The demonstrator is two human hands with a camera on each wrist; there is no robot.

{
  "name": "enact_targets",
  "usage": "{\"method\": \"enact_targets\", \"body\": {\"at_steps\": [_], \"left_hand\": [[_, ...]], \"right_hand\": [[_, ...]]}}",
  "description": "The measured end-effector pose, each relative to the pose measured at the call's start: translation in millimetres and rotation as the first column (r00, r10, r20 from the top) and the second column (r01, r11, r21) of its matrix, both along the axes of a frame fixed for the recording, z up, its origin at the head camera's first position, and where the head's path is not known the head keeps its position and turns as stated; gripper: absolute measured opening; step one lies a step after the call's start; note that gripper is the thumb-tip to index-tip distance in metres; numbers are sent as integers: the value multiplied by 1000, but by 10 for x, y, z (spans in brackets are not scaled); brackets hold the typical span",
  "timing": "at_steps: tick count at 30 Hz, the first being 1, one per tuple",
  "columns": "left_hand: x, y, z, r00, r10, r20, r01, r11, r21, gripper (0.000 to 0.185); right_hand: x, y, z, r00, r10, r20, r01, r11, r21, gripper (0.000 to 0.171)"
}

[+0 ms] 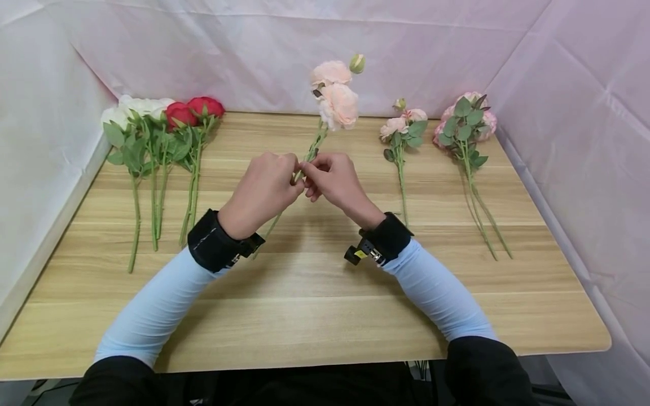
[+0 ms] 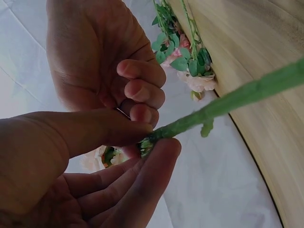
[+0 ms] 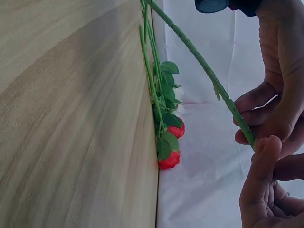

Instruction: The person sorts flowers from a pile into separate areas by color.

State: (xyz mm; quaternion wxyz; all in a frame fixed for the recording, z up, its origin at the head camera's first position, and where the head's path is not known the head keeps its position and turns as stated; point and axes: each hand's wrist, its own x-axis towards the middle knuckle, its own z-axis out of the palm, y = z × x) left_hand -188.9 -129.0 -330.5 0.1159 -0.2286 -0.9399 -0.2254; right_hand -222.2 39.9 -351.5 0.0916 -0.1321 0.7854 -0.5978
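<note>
Fingers of left hand (image 1: 265,189) and right hand (image 1: 335,179) pinch pale-pink peony (image 1: 339,107) mid-stem, above desk (image 1: 315,316) centre, blooms far. Likely adjusting the stem; next move calls for steady left grip, careful right fingers.

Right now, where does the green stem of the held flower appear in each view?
Head: the green stem slants through the middle, between left hand and right hand.
Left wrist: the green stem runs from the right edge to the hands near the middle.
Right wrist: the green stem slants from the top edge down to the hands at right.
Shared landmark: the wooden table.
</note>
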Motion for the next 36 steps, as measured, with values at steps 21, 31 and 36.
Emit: {"method": "enact_targets", "body": {"at_steps": [21, 31, 36], "left_hand": [[-106, -76, -24, 999, -17, 38, 14, 997, 75, 25], [-116, -100, -51, 999, -23, 40, 20, 997, 73, 24], [-128, -107, -64, 1000, -12, 24, 10, 998, 69, 25]], "right_hand": [[-541, 1402, 398, 998, -52, -29, 60, 831, 553, 31], [-886, 1905, 514, 1000, -12, 12, -2, 606, 795, 30], [-1016, 2019, 425, 997, -3, 74, -60, 542, 838, 30]]}}
